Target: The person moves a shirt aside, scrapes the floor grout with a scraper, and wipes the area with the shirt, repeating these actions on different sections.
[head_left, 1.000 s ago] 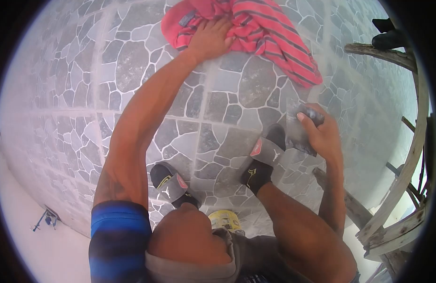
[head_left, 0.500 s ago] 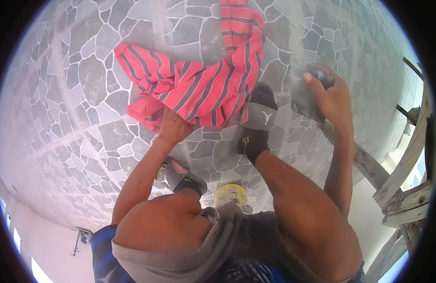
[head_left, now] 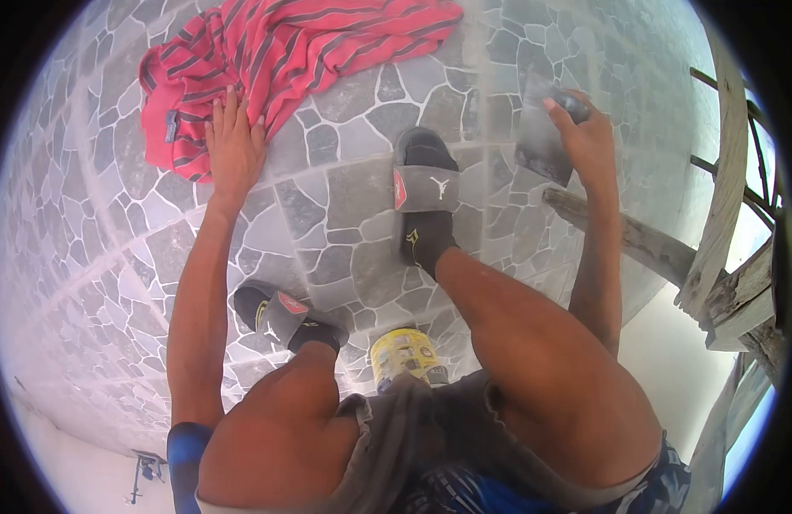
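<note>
One pink striped cloth point(head_left: 280, 64) lies bunched on the patterned floor point(head_left: 349, 201), the left hand point(head_left: 236, 152) resting on its near edge with fingers slightly spread; it seems soft, light and limp, best taken by a thick fold. The right hand point(head_left: 589, 137) is closed around a flat tool point(head_left: 541, 154), probably stiff

The cloth point(head_left: 306, 47) is pinkish red with dark stripes; the floor tiles point(head_left: 353, 201) show grey stone shapes outlined in white; the bucket point(head_left: 400, 351) is yellow, the sandals point(head_left: 423, 190) grey and black with red patches, the socks point(head_left: 430, 236) black with yellow marks
</note>
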